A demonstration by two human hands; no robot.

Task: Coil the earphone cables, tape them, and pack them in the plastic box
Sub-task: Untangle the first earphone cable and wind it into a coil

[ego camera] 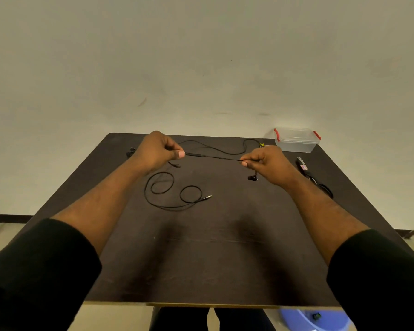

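A black earphone cable [213, 156] is stretched taut between my two hands above the dark table [215, 259]. My left hand [158, 150] pinches one end of that stretch, my right hand [264, 160] pinches the other. An earbud [252, 177] dangles below my right hand. The rest of the cable lies in loose loops [170, 191] on the table, ending in a metal plug [207, 197]. More black cable [225, 151] curves along the far side of the table. The clear plastic box [296, 140] with red clips stands at the far right corner.
Another black earphone [130, 152] lies at the far left, partly hidden by my left hand. A black tool with a pink label [302, 167] and more black cable [325, 188] lie by the right edge. A small yellow item [261, 145] sits beside the box. A blue object [313, 318] is below the table's front edge.
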